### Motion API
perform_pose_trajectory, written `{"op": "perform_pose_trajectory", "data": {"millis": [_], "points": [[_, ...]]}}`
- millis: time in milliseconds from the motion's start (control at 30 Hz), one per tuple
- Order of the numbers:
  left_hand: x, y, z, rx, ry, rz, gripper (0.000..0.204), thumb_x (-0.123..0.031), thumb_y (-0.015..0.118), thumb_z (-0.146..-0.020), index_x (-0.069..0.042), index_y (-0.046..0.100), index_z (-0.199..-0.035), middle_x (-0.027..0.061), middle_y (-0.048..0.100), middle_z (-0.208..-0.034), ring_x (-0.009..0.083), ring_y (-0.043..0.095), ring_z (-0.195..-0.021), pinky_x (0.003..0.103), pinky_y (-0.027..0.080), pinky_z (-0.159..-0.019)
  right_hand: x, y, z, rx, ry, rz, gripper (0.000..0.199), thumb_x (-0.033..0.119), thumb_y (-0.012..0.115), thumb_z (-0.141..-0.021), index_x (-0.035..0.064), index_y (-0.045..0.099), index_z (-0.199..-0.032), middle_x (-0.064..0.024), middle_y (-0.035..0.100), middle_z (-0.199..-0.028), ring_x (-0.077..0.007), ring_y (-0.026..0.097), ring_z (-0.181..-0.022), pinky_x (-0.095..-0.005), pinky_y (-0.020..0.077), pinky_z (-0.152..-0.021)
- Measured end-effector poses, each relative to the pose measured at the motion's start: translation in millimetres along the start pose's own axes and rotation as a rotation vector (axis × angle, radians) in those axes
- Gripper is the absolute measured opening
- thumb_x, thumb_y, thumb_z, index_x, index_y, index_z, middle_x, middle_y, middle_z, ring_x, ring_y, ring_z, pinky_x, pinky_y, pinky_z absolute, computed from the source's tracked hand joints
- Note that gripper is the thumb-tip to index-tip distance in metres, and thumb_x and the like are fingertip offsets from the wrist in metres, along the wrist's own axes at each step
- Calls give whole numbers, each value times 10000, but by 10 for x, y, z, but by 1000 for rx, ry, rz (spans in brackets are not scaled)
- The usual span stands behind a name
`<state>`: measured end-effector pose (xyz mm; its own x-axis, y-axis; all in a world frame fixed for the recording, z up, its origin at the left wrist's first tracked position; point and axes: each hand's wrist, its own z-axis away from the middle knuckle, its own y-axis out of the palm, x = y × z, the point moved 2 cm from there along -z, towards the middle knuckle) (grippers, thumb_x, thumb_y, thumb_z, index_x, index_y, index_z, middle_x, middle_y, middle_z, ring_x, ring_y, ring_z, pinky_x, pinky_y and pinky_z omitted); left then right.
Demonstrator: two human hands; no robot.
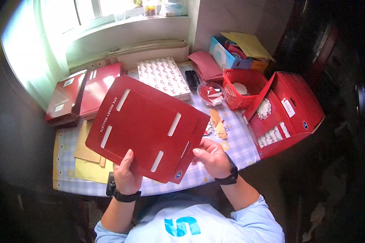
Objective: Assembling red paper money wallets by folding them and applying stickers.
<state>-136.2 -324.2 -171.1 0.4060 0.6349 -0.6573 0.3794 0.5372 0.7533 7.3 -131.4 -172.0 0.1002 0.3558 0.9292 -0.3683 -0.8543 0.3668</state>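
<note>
Above the near side of the table I hold up a flat red card [144, 125] with rounded corners and several white slots. My left hand [127, 176] grips its lower edge, thumb on the front face and the other fingers behind. A second red card piece [190, 152] with a small round blue-and-white mark shows at the right, partly behind the first and at a slight angle to it. My right hand [213, 158] pinches the right edge of that piece between thumb and fingers. Whether the two pieces are joined cannot be seen.
Red packs [99, 87] lie at the left, yellow sheets [94, 170] near the front. A patterned stack [162, 77], a clear bowl of scraps [211, 94], a red basket [240, 101], a blue box [223, 56] and a large red box [308, 97] stand at the back and right.
</note>
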Motion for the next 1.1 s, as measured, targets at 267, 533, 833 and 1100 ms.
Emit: {"op": "perform_pose_trajectory", "data": {"millis": [267, 533, 833, 1100], "points": [[197, 167, 43, 49, 77, -20, 476, -20, 490, -954, -85, 343, -1402, 134, 481, -1347, 247, 535, -1200, 433, 467, -1011, 97, -200, -59, -80, -71, 25, 240, 62, 603, -880, 12, 591, -1115, -14, 652, -918, -41, 542, -680, -195, 437, -593], [319, 570, -295, 108, 181, -140, 472, 3, 511, -944, -67, 361, -1386, 170, 545, -1283, 272, 584, -1147, 458, 497, -986, 625, -341, -371, -260, -285, 229, 331, -47, 532, -784, 6, 592, -1105, -18, 663, -932, -74, 595, -747, -227, 467, -653], [375, 668, -636, 76, 130, 13, 360, -95, 504, -978, -46, 442, -1329, 119, 582, -1268, 252, 610, -1109, 433, 508, -973, 747, -905, -503, -101, -43, 236, 207, 82, 655, -868, 14, 628, -1062, -36, 677, -879, -87, 616, -699, -220, 492, -639], [174, 330, -616, -28, 32, 85, 290, -107, 507, -985, -10, 514, -1258, 109, 629, -1186, 202, 631, -1059, 361, 524, -943, 621, -1145, -338, -286, -136, 1190, 184, 127, 619, -842, -28, 694, -907, -161, 684, -878, -310, 673, -748, -367, 519, -716]]}}
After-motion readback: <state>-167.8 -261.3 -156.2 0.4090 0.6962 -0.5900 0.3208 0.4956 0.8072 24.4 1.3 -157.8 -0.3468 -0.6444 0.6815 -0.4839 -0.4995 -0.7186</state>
